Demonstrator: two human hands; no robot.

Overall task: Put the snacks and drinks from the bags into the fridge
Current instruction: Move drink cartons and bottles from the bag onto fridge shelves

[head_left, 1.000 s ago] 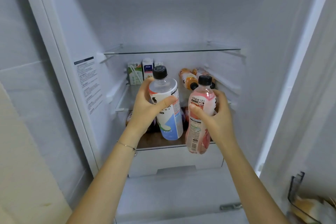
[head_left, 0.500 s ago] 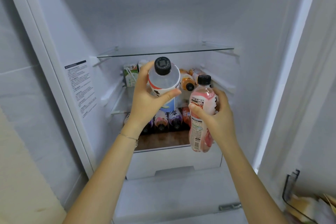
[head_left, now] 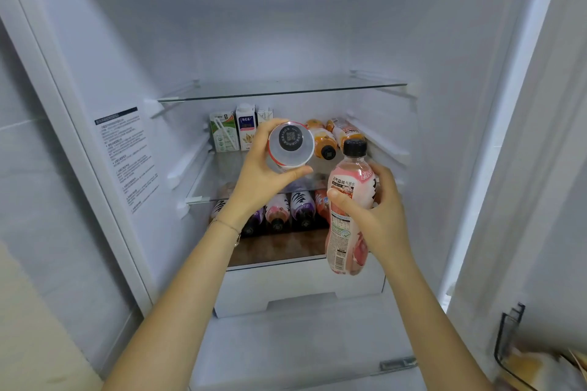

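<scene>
My left hand [head_left: 260, 178] grips a clear bottle [head_left: 290, 147] with a black cap, tipped so the cap faces me, level with the fridge's middle glass shelf [head_left: 203, 181]. My right hand [head_left: 378, 216] holds a pink peach drink bottle [head_left: 346, 213] upright, in front of the lower shelf. Cartons [head_left: 235, 132] stand at the back left of the middle shelf and two orange bottles [head_left: 324, 141] lie beside them. Several bottles [head_left: 286, 209] lie in a row on the lower shelf, caps toward me.
The top glass shelf [head_left: 282, 89] holds nothing. A white drawer [head_left: 298, 289] sits below the lower shelf. The open fridge door is on the right, with a door bin [head_left: 514, 355] holding packets at the bottom right. A label sticker [head_left: 127, 155] is on the left inner wall.
My left hand has raised the clear bottle and tipped it from upright to cap-toward-me, moving it toward the middle shelf. The pink bottle in my right hand has stayed nearly still.
</scene>
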